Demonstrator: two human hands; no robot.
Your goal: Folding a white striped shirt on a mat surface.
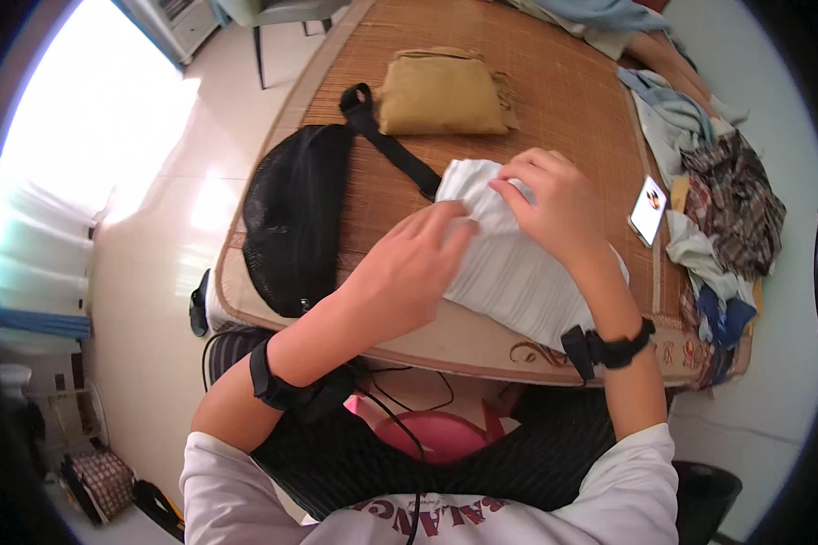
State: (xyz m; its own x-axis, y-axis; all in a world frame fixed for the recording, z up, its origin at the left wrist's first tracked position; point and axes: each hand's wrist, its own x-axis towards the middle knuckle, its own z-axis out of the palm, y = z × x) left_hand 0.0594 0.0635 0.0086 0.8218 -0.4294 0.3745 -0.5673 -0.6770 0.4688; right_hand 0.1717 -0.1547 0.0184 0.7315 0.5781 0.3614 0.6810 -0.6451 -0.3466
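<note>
A white ribbed cloth (518, 272) lies partly folded on the woven mat before me, its near edge at the mat's pale border. My right hand (552, 201) is at the cloth's far edge, thumb and fingertips pinching the fabric. Over the cloth's left side is my left hand (416, 262), slightly blurred, its fingers curled. Whether those fingers grip the fabric is hidden by the hand itself. Left of the cloth rests a black mesh bag (296, 218), and its black strap (402, 160) runs towards the cloth's far left corner.
Beyond the strap sits a folded tan fabric bundle (443, 95). A lit smartphone (649, 211) lies at the right, near heaped clothes (739, 204). Another person's legs (675, 68) stretch along the far right edge. Below the mat's front are a pink plastic object (436, 432) and a dark cable (395, 419).
</note>
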